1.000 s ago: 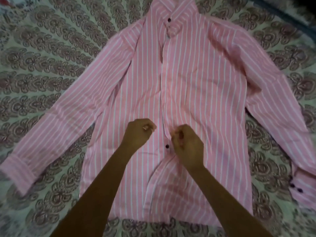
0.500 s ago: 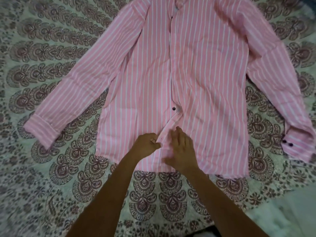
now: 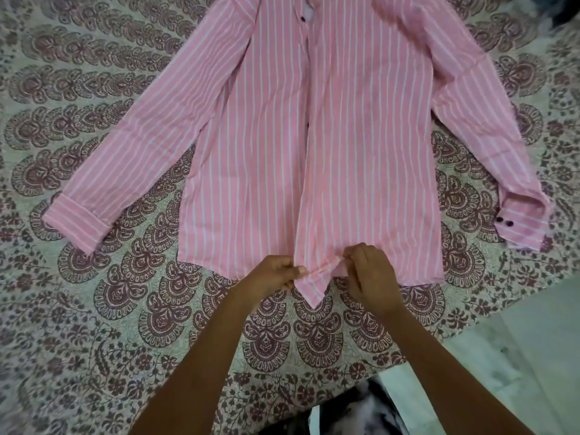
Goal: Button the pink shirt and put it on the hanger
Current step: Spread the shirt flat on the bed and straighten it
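**Hands pinching the hem end of the placket**

Left hand and right hand sit side by side at the near hem of the pink shirt. Each has its fingers curled and nipped on the cloth. The left hand holds the edge of the front opening, and the right hand holds a small raised fold of the overlapping panel just beside it. Whether a button lies between the fingers cannot be told.

The shirt lies flat and face up on the patterned bedspread. Its long axis runs straight away from the hands toward the collar, and one sleeve is spread to each side. The placket begins between the two hands and leads directly away from them, so both hands are equally near it. A dark button shows at its far end, well apart from the hands.

By judgement, the buttoning has reached the hem end, and fastening here calls for drawing the two pinched edges together. No hanger or container is in view.
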A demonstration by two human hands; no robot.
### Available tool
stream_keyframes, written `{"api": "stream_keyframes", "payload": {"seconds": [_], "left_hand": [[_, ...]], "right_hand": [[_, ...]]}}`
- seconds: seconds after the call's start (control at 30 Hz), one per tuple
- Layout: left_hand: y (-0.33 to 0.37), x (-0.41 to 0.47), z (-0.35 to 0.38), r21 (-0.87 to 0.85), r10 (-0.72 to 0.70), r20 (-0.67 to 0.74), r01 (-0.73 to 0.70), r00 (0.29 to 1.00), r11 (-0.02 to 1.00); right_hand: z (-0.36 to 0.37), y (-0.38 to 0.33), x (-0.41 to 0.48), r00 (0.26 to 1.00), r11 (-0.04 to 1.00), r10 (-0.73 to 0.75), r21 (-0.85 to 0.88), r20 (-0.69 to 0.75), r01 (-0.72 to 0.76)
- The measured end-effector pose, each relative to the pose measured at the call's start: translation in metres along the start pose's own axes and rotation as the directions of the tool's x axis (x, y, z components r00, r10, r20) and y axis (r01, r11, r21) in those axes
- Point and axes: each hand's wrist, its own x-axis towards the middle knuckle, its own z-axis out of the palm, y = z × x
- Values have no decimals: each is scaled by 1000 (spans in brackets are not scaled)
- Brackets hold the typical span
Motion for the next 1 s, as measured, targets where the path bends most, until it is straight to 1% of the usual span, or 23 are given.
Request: {"api": "stream_keyframes", "payload": {"seconds": [0.1,0.17,0.23,0.27,0.3,0.37,0.4,0.43,0.47,0.53,0.6,0.63,0.7,0.73,0.83,0.93,1.0], "left_hand": [[-12,3,9,-8,-17,-178,16,984,1000],[-19,6,13,-38,-46,-263,37,964,999],[-23,8,15,18,-29,-338,37,941,999],[-23,7,15,71,-1,-348,28,937,997],[-24,7,15,96,25,-325,7,946,995],[-26,5,17,48,27,-178,-19,984,999],[-28,7,18,53,24,-122,-17,992,998],[-29,8,19,105,31,-122,-18,992,994],[-29,10,20,168,48,-176,-18,983,986],[-24,15,22,287,93,-340,9,936,958],[-18,15,25,435,116,-455,106,883,894],[-17,13,25,475,122,-499,153,858,867],[-11,12,26,508,164,-546,169,822,844],[-8,12,26,522,195,-551,153,811,839],[14,18,38,580,302,-525,75,795,811],[45,29,62,606,379,-490,-5,786,795],[68,44,82,624,409,-438,-57,800,779]], "right_hand": [[4,6,-16,999,989,31,-143,39,-25],[8,13,-25,986,956,139,-274,95,-109],[9,20,-30,955,916,274,-332,113,-223],[9,22,-33,940,905,322,-326,110,-272],[9,24,-34,929,898,355,-313,100,-309],[5,28,-34,915,879,398,-313,69,-359],[1,30,-34,910,868,412,-325,53,-374],[-3,32,-34,911,868,409,-329,52,-371],[-6,34,-36,917,879,393,-324,71,-351],[-12,40,-40,921,913,346,-289,177,-288],[-20,41,-40,884,931,345,-237,315,-279],[-24,39,-38,861,931,356,-219,365,-292],[-37,38,-30,832,923,384,-201,400,-329],[-41,38,-26,831,918,394,-200,392,-341],[-58,51,-17,851,898,439,-168,287,-407],[-71,73,-11,861,871,491,-115,132,-478],[-80,95,-6,844,839,537,-101,-13,-535]]}}
